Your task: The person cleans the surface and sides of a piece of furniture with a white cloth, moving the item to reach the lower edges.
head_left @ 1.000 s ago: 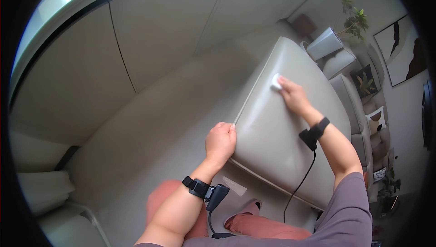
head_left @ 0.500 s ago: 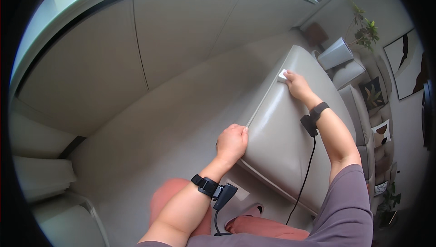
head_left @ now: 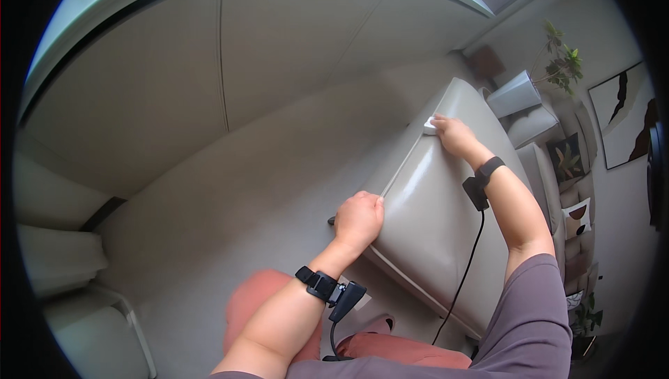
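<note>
A grey leather-like ottoman or seat [head_left: 467, 240] with a piped edge stretches away from me on the right. My left hand [head_left: 359, 220] is closed over its near left corner, thumb on top along the piping and the other fingers mostly hidden below. Farther along the same edge, my right hand [head_left: 454, 135] grips a small white block [head_left: 430, 126], perhaps a sponge. The block rests against the piped seam, partly covered by my fingers. Each of my wrists wears a black strap with a small device, such as the left wrist device [head_left: 346, 300], and a cable.
Pale cabinet panels [head_left: 279, 37] run along the far left. At the lower left stands a chair [head_left: 104, 330]. Beyond the seat are a white planter [head_left: 514, 95] with a leafy plant, a cushioned sofa [head_left: 582, 246] and a framed picture [head_left: 622, 118].
My right hand and the white block have shifted slightly toward the seat's outer edge, and the block now lies tilted. The left hand keeps its hold on the corner. The view has turned a little.
</note>
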The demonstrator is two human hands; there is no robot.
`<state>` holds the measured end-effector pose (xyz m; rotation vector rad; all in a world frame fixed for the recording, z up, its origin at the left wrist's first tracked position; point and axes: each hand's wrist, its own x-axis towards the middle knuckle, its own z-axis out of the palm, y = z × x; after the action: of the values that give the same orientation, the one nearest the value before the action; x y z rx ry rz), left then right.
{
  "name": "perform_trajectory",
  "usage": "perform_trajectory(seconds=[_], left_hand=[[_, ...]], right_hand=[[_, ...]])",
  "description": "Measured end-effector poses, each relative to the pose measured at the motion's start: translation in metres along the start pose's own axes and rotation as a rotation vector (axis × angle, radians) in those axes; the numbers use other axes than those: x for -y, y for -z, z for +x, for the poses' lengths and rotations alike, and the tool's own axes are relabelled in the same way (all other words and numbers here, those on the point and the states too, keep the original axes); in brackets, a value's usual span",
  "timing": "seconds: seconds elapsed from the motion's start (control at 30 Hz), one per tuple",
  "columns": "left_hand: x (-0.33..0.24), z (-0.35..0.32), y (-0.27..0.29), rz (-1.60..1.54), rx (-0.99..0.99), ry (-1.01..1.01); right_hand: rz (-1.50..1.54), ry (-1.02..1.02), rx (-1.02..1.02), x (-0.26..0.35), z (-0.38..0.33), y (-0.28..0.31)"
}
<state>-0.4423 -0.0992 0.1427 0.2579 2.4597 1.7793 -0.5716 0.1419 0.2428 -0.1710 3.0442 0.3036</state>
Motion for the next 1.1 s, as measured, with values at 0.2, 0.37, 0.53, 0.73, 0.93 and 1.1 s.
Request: perform_trajectory(seconds=[0.2, 0.37, 0.53, 0.73, 0.93, 1.1], left_hand=[[0.004, -0.002, 0.005, 0.047, 0.033, 0.075], [0.002, -0.001, 0.009, 0.159, 0.103, 0.023], [-0.004, 0.001, 0.012, 0.144, 0.168, -0.014], [-0.002, -0.001, 0.008, 0.071, 0.134, -0.026], [0.039, 0.021, 0.013, -0.492, 0.133, 0.323], [0.023, 0.02, 0.025, -0.126, 0.105, 0.259]], right_hand=[[0.042, 0.224, 0.106, 0.059, -0.041, 0.008], [0.133, 0.453, 0.094, 0.109, -0.106, 0.02], [0.101, 0.132, -0.023, 0.019, -0.032, 0.003], [0.249, 0.133, -0.123, 0.018, -0.056, -0.011], [0.2, 0.444, -0.009, 0.162, -0.164, 0.02], [0.054, 0.555, -0.008, 0.187, -0.199, 0.017]])
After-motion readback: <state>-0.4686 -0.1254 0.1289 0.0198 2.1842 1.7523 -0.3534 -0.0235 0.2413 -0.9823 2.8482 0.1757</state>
